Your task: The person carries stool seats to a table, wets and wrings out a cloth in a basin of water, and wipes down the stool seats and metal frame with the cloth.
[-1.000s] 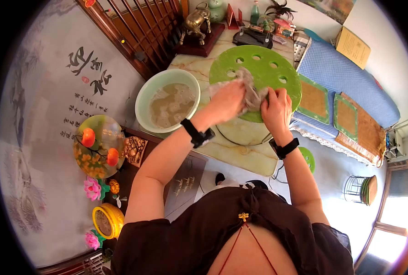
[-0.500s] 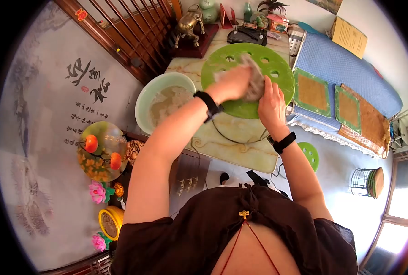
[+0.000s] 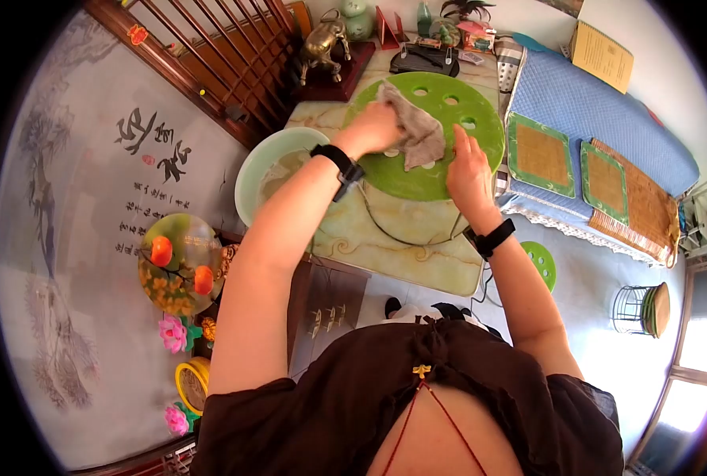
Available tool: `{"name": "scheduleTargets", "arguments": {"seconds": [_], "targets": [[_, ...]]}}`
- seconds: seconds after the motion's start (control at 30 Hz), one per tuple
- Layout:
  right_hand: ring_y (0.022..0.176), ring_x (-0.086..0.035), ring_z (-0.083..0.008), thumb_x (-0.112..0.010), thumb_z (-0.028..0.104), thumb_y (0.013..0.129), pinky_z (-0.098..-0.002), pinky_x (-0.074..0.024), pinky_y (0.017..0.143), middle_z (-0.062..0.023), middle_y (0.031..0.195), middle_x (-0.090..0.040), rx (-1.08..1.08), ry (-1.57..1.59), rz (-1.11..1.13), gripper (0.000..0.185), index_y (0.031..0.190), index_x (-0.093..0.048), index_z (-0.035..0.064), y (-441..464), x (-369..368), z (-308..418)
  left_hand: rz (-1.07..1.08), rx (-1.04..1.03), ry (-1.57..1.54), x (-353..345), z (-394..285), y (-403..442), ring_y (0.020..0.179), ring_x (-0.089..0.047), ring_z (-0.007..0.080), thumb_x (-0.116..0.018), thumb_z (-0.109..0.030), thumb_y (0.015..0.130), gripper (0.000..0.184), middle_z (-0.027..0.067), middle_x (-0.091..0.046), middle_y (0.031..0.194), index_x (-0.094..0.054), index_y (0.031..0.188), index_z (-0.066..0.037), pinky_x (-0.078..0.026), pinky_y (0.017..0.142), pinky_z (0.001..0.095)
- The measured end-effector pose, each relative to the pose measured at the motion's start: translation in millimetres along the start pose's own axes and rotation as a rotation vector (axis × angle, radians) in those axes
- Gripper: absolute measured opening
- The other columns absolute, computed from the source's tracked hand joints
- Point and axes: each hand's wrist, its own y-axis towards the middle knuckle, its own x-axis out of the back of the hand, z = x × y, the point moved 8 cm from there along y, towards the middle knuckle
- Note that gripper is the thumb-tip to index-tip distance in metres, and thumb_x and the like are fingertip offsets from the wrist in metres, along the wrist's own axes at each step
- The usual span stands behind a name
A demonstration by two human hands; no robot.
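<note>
A round green board with holes [image 3: 476, 103], like a plastic stool seat, lies over the marble-patterned table. My left hand [image 3: 376, 128] is closed on a grey-brown cloth [image 3: 421, 133], which spreads across the left and middle of the board. My right hand [image 3: 471, 170] rests at the board's right edge, fingers stretched out over its surface; the thumb cannot be made out clearly. Left of the board, a pale green basin [image 3: 250, 170] holds cloudy water, partly hidden behind my left forearm.
A dark cable [image 3: 393, 236] curves over the tabletop [image 3: 417, 266]. At the back stand a bronze animal figure [image 3: 322, 49] and a black tray [image 3: 425, 60]. To the right is a blue-covered couch [image 3: 552, 87] with mats. Another green holed piece [image 3: 539, 264] is low by the floor.
My left hand has slid left across the board with the cloth, which now lies more spread out. My right hand stays at the board's right edge.
</note>
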Motion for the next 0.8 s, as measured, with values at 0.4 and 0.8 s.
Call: {"name": "scheduleTargets", "arguments": {"seconds": [0.4, 0.8], "targets": [[0.101, -0.062, -0.0316, -0.040, -0.009, 0.074, -0.0352, -0.0474, 0.090, -0.0201, 0.107, -0.061, -0.073, 0.358, -0.065, 0.050, 0.123, -0.053, -0.0031, 2.6, 11.0, -29.1, -0.153, -0.276, 0.298, 17.4, -69.1, -36.7, 0.109, -0.052, 0.0318, -0.064, -0.022, 0.080, 0.036, 0.0159, -0.058, 0.112, -0.062, 0.108, 0.000, -0.046, 0.091, 0.0400], [0.088, -0.064, -0.0288, -0.044, -0.005, 0.074, -0.0345, -0.0492, 0.081, -0.0174, 0.097, -0.063, -0.193, 0.259, -0.149, 0.048, 0.121, -0.056, -0.0016, -0.2, 25.0, -37.6, -0.159, -0.347, -0.009, 5.5, -122.4, -17.7, 0.094, -0.058, 0.0355, -0.057, -0.011, 0.079, 0.022, 0.0195, -0.060, 0.094, -0.059, 0.097, 0.001, -0.048, 0.079, 0.0427]]}}
